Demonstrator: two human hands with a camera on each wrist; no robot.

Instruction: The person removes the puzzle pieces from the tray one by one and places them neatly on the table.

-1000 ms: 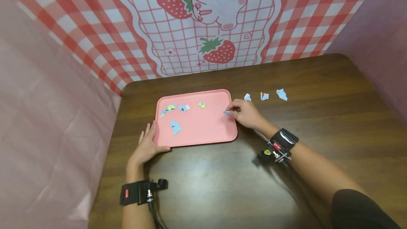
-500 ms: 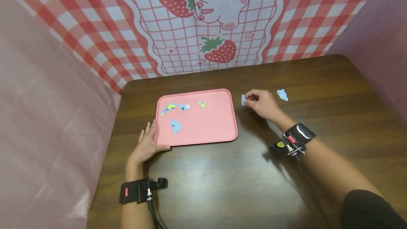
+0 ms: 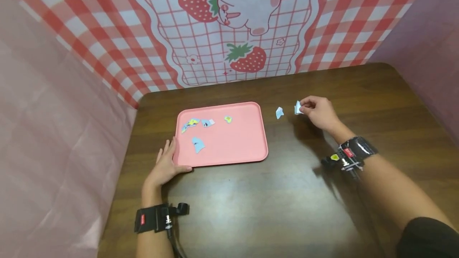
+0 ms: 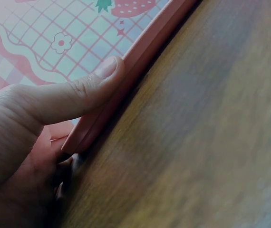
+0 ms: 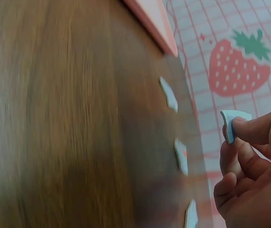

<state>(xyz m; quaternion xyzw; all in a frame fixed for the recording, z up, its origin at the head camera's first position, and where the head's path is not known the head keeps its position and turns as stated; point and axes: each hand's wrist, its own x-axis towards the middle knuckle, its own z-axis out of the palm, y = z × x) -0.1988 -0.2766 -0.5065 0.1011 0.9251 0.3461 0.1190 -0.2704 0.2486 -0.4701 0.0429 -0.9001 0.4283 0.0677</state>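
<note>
My right hand (image 3: 320, 112) pinches a light blue puzzle piece (image 5: 229, 126) between thumb and fingers, above the table right of the pink tray (image 3: 240, 146). Below it in the right wrist view, three irregular pieces lie in a row on the wood: a far one (image 5: 169, 94), a middle one (image 5: 181, 156) and a near one (image 5: 191, 216). At the tray's near left corner, my left hand (image 3: 164, 169) rests with its thumb along the front rim and fingers along the left side. Inside the tray are a yellow-and-blue piece (image 3: 190, 124), a blue-and-white piece (image 3: 208, 123), a small yellow piece (image 3: 228, 119) and a blue piece (image 3: 198, 144).
The brown wooden table (image 3: 229, 210) carries everything. A red-and-white strawberry cloth (image 3: 247, 59) hangs behind its back edge, with a pink curtain (image 3: 53, 130) at the left. Both wrists wear black straps with cameras and cables.
My right hand has carried the blue piece from the tray's right edge rightward over the row of loose pieces. The left hand and the tray have stayed in place.
</note>
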